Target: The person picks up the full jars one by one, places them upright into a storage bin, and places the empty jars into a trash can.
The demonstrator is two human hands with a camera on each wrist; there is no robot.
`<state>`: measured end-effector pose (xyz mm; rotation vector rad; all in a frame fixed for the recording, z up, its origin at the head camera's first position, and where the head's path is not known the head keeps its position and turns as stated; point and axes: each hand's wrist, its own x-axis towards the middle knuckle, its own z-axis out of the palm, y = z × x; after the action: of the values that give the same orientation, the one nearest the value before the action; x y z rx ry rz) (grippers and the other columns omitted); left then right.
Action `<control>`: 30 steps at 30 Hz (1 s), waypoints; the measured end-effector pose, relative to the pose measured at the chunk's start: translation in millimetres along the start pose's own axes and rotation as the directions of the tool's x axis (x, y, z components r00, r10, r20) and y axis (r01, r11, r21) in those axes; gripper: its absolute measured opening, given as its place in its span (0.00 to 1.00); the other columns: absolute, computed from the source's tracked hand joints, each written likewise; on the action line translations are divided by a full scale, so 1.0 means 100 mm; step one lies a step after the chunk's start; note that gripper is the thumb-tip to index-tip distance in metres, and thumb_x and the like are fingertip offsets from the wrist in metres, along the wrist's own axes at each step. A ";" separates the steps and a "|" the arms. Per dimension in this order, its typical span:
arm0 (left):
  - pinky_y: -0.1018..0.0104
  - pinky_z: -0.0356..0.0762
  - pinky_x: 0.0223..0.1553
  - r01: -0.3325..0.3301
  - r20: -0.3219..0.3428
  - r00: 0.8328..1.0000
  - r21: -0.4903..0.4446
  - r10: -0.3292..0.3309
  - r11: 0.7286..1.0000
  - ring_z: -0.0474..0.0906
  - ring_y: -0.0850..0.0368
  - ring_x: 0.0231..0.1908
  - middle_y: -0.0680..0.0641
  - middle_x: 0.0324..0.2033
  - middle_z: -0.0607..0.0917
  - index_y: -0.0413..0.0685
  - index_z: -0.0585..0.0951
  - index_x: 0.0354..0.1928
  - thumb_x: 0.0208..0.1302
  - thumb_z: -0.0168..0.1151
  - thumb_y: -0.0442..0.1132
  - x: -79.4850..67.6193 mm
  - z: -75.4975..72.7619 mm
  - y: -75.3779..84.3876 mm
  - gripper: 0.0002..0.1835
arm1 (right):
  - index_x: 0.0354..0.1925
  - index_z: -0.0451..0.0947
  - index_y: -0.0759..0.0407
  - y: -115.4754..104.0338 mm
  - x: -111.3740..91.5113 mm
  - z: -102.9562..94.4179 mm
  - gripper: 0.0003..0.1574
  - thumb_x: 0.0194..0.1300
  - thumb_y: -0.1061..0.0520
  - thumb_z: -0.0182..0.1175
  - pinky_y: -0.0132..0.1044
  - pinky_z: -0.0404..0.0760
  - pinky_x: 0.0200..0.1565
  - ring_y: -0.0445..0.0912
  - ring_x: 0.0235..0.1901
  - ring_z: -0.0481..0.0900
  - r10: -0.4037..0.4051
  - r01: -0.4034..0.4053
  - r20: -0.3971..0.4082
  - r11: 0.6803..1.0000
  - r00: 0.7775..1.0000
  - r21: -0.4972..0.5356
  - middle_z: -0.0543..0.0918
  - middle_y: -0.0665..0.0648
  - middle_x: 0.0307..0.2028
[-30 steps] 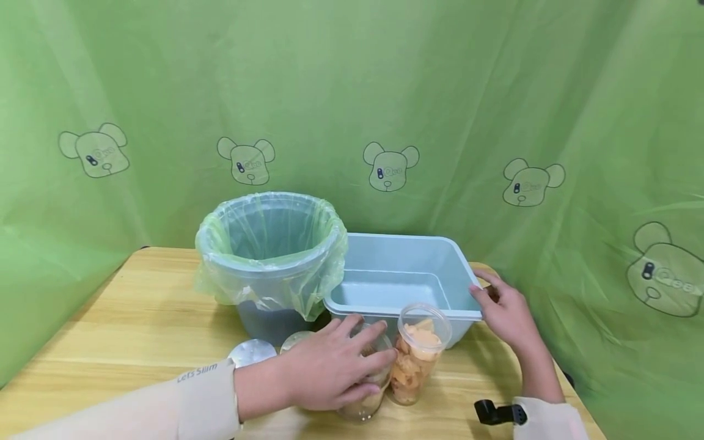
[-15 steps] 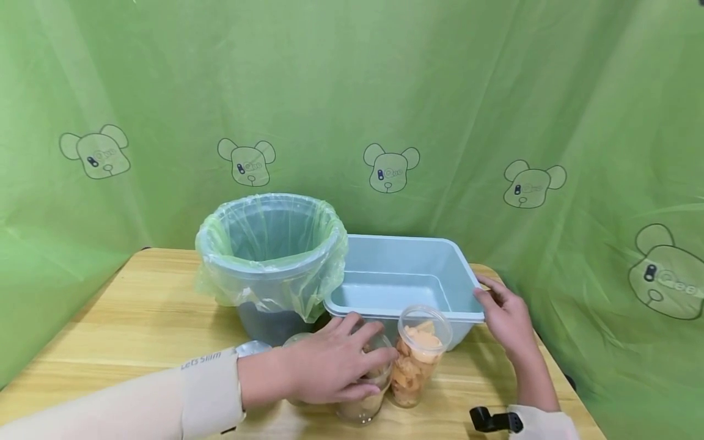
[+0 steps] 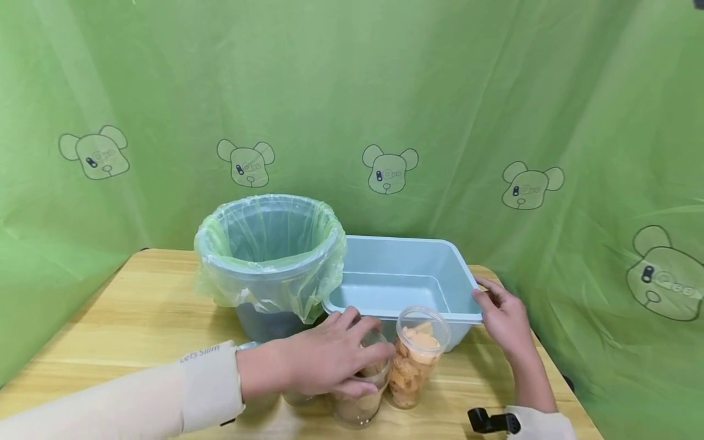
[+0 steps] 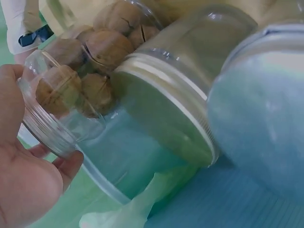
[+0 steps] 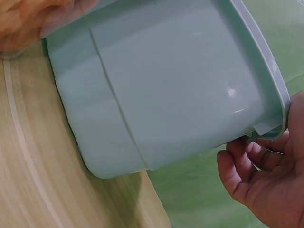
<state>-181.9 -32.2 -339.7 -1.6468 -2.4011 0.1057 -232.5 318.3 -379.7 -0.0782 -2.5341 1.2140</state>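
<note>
In the head view my left hand (image 3: 330, 357) grips the top of a clear jar (image 3: 357, 408) that stands at the front middle of the table. The left wrist view shows walnuts (image 4: 108, 47) inside this jar, with the thumb and fingertips curled about its mouth. A tall clear container of orange chunks (image 3: 409, 373) stands just to its right. My right hand (image 3: 507, 321) holds the right rim of a light blue plastic tub (image 3: 407, 316). Thumb at the rim and fingers (image 5: 232, 178) curl under the tub's lip in the right wrist view.
Left of the tub stands a bin with a green liner bag (image 3: 269, 269). Two more jars with silvery lids (image 4: 166, 107) appear beside the walnut jar in the left wrist view; my left arm mostly hides them in the head view. A green curtain (image 3: 440, 91) hangs behind the table.
My left hand and the walnut jar have shifted slightly left and nearer to me. The left sleeve now covers most of the silvery lid. My right hand has slid slightly along the tub's rim.
</note>
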 end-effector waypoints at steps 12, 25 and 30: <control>0.60 0.67 0.42 -0.040 0.003 0.999 0.064 0.040 0.997 0.63 0.50 0.47 0.43 0.60 0.64 0.60 0.60 0.67 0.68 0.36 0.67 0.02 -0.47 -0.08 0.32 | 0.64 0.69 0.56 -0.02 -0.02 0.02 0.30 0.72 0.43 0.47 0.30 0.75 0.34 0.48 0.40 0.77 -0.019 0.018 -0.011 0.999 1.000 -0.036 0.80 0.64 0.47; 0.62 0.63 0.43 -0.046 -0.023 0.999 0.063 0.047 0.997 0.59 0.52 0.46 0.46 0.60 0.64 0.64 0.62 0.67 0.65 0.41 0.67 0.05 -1.27 -0.22 0.32 | 0.64 0.69 0.56 0.00 -0.01 0.02 0.30 0.72 0.43 0.46 0.30 0.75 0.35 0.49 0.41 0.77 -0.033 0.033 -0.012 0.998 0.999 -0.049 0.80 0.63 0.47; 0.62 0.61 0.44 -0.023 -0.049 0.998 0.042 0.025 0.999 0.58 0.52 0.47 0.45 0.60 0.65 0.64 0.63 0.67 0.65 0.43 0.67 0.10 -1.47 -0.32 0.32 | 0.65 0.69 0.56 -0.02 -0.01 0.01 0.30 0.72 0.43 0.46 0.29 0.75 0.36 0.52 0.44 0.77 -0.030 0.030 -0.017 0.999 0.999 -0.043 0.80 0.65 0.49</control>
<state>-180.9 -44.6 -189.2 -1.6411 -2.3279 0.1161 -231.6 316.5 -379.3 -0.0604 -2.5372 1.1433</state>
